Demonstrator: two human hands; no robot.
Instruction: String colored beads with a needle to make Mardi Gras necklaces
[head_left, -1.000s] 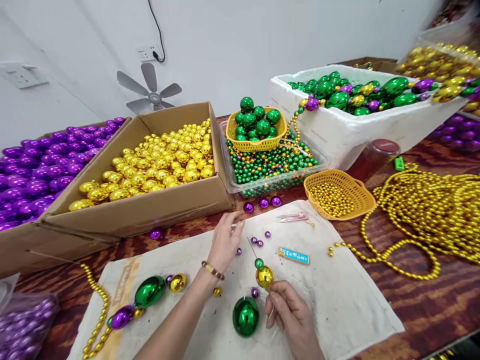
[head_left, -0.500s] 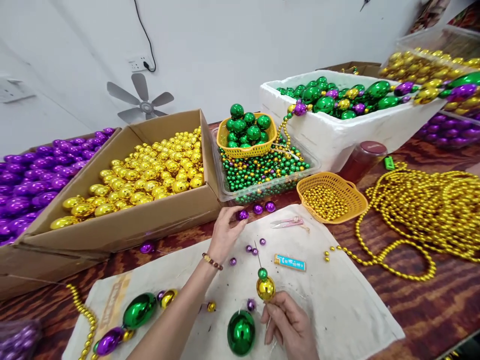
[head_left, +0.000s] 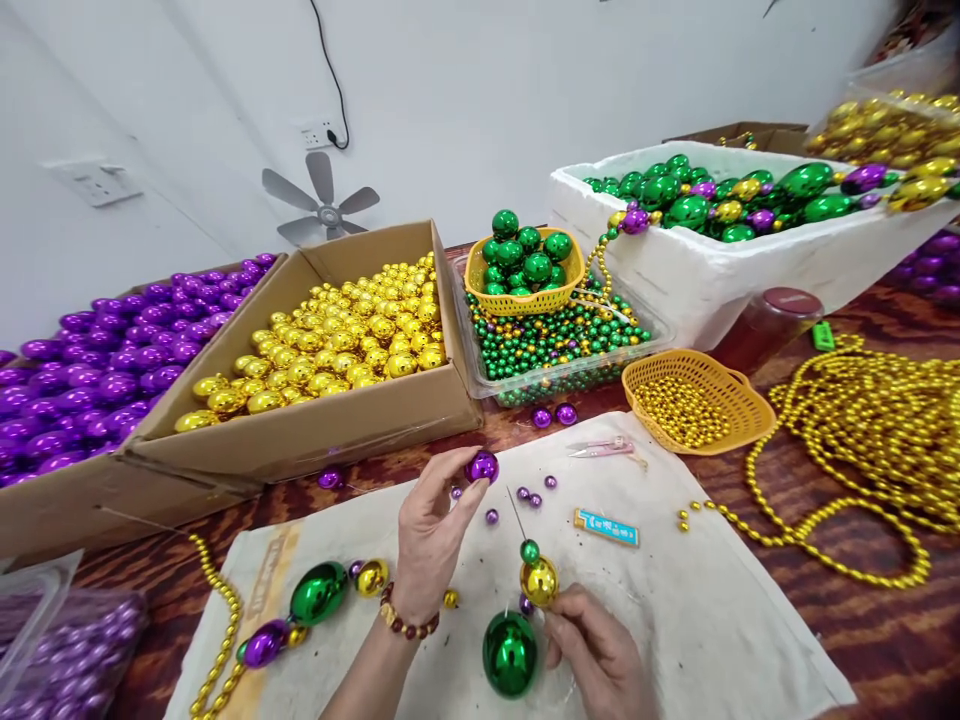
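Note:
Between the thumb and fingers of my left hand (head_left: pixel 435 520) is a round shiny purple bead (head_left: pixel 481 467), raised above the white cloth (head_left: pixel 675 620). My right hand (head_left: pixel 596 640) pinches just below a gold bead (head_left: pixel 539 580), on a long thin needle (head_left: pixel 517 513). A small green bead (head_left: pixel 529 551) sits above the gold one, and the needle's bare tip points up toward the purple bead, apart from it. Close to my right hand lie a large green bead (head_left: pixel 510 655) and a small purple bead (head_left: pixel 526 604). The needle's lower end is hidden.
Pink-handled snips (head_left: pixel 604 448) and a blue packet (head_left: pixel 606 527) lie on the cloth. Behind stand a carton of gold beads (head_left: pixel 390 420), a clear tray (head_left: pixel 517 385) and a white foam box (head_left: pixel 645 270). An orange basket (head_left: pixel 739 428) and gold bead strands (head_left: pixel 870 430) are at right.
My left hand has drawn back from the row of purple beads at the cloth's far edge, bringing one nearer the needle. My right hand keeps its hold. The view has shifted left.

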